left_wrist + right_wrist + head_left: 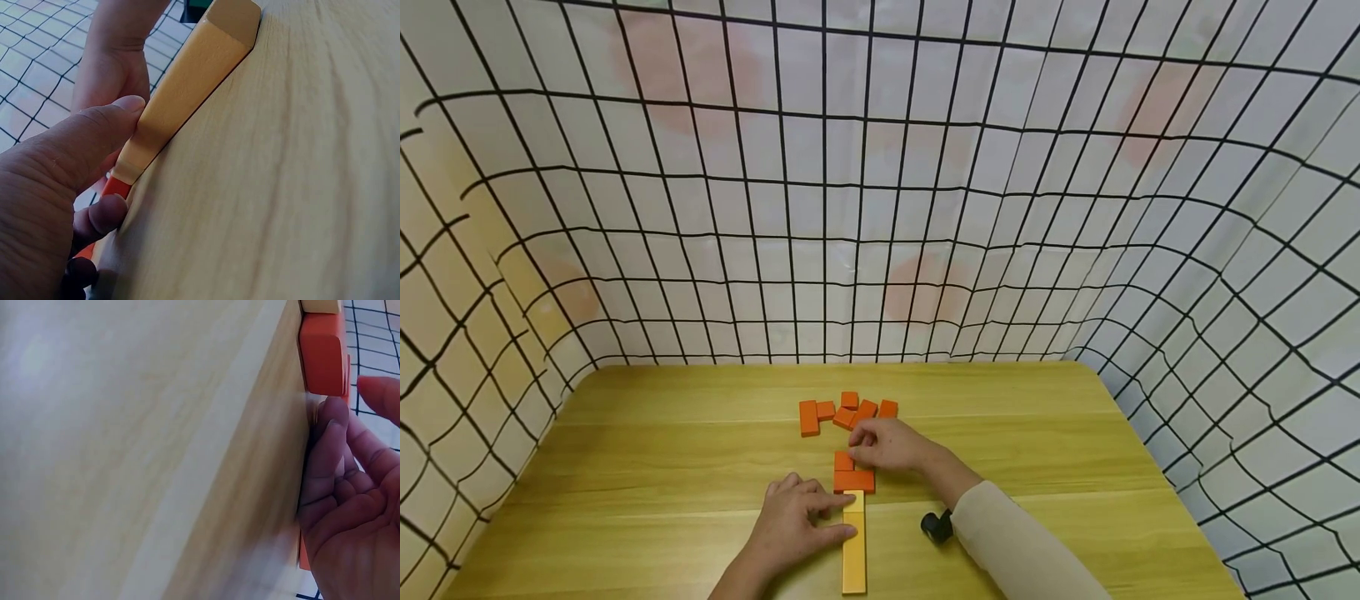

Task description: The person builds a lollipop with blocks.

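A column of yellow blocks, a long piece with a short one at its far end, lies on the table. Against that far end lies a crosswise orange block, with a smaller orange block behind its left half. My left hand touches the yellow column from the left, index finger at the short piece and thumb farther down; the left wrist view shows the thumb against its side. My right hand has bent fingers, tips at the small orange block's right edge. I cannot tell whether they pinch anything.
Several loose orange blocks lie scattered just beyond my right hand. A small black device shows beside the right sleeve. Black wire mesh walls in the wooden table at the back and both sides.
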The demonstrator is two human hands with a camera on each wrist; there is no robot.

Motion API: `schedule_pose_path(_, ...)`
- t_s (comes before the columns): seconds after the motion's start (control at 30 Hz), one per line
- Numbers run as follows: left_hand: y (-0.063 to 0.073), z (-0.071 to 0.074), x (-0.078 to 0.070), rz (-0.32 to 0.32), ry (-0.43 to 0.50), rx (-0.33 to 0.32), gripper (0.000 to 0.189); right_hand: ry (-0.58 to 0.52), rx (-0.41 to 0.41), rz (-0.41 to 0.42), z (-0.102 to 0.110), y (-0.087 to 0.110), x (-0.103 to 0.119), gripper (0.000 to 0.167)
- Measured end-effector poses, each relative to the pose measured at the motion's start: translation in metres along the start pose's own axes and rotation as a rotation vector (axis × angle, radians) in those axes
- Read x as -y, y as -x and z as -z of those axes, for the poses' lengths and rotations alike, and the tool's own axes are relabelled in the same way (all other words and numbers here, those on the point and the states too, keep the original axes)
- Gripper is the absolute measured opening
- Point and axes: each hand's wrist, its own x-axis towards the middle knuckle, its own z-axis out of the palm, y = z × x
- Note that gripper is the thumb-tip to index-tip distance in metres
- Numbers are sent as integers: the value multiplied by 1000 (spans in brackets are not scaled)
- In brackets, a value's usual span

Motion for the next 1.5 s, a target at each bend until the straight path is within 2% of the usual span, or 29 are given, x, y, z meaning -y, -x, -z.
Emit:
schedule_pose_path(0.2, 0, 0, 0, -9, -3, -10, 37, -44, -19, -27, 1, -5, -1, 10)
schedule_pose_path(0.43, 1, 0, 0, -12, -7, -17, 37, -2, -79, -39, 0, -8, 2, 10)
schedule_pose_path(0.53, 1, -1, 0, -18, -12, -25, 37, 40, -101, -48, -1, -9, 5, 9)
schedule_pose_path(0.7, 1, -1, 1, -12, -10, -24, 37, 177, -150, -32, 1, -13, 8, 5)
schedule_pose_path(0.8, 1, -1, 1, -13, -5, -24, 37, 226, -179, -25, 3, -18, 9, 11)
schedule_pose_path(0.97, 2, 0, 1, -25, -1, -30, 37, 253, -156, -17, 8, -26, 10, 33)
schedule_pose_path(1.1, 0, 0, 0, -9, 8, -8, 37, 308, -109, -12, 13, -32, 10, 43)
schedule_pose_path(1.3, 0, 0, 0, -4, 8, 0, 37, 416, -55, 39, 17, -37, 12, 45)
schedule_pose_path(1.5, 1, 0, 0, -11, -6, -6, 37, 442, -40, 34, 14, -36, 13, 39)
